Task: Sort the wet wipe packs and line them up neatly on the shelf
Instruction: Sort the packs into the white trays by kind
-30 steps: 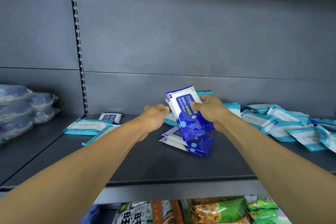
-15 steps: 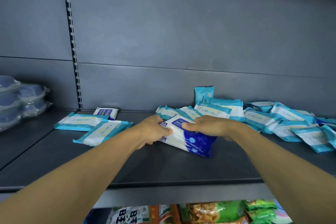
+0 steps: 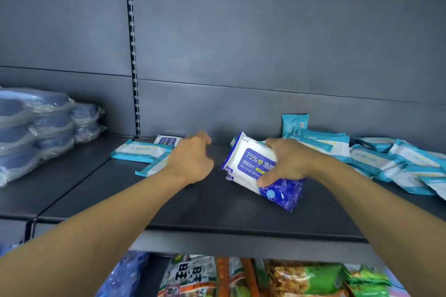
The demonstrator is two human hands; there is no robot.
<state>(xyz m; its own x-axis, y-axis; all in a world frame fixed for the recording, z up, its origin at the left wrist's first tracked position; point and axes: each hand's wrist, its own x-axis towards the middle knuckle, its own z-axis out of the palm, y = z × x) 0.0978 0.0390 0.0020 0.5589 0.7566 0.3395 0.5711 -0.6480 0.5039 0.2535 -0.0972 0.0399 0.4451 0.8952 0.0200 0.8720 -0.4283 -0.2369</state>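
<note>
- The dark grey shelf (image 3: 217, 212) carries everything, and a slotted upright (image 3: 132, 43) runs up its back wall.
- Wrapped blue tubs (image 3: 36, 128) sit stacked on the shelf's left side.
- A loose heap of teal packs (image 3: 386, 161) lies at the right, with one pack standing against the back wall.
- Two more teal packs (image 3: 141, 150) lie flat at the left, and a small blue pack (image 3: 167, 140) lies just behind them.
- The right hand (image 3: 287, 163) has its grip clamped on the blue packs (image 3: 251, 166), a short stack resting tilted at mid-shelf.
- The left hand (image 3: 190, 159) hovers near the stack, fingers loosely curled and holding nothing.
- Snack bags (image 3: 265, 277) fill the shelf below.
</note>
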